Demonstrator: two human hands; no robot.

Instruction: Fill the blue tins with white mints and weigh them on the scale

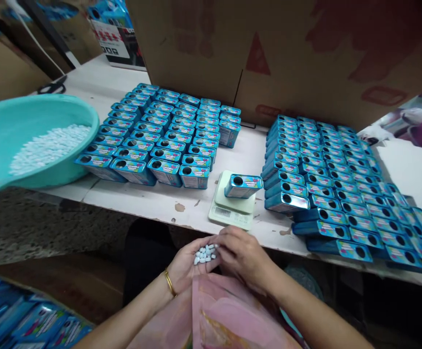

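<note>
My left hand is cupped, palm up, around a small heap of pale blue candies. Over its edge, my right hand has thumb and fingers drawn together, with a candy at the fingertips. Both hands are just off the table's front edge, below a pale green kitchen scale. On that scale stands a blue tin, upright, with a round dark hole in its top. Its label reads roughly "Caramelo Macizo". The scale's display is too small to read.
Rows of similar tins fill the table's left, and more tins the right, some overhanging the front edge. A turquoise basin holds loose candies. A large cardboard box walls off the back. Blue packs lie in a box lower left.
</note>
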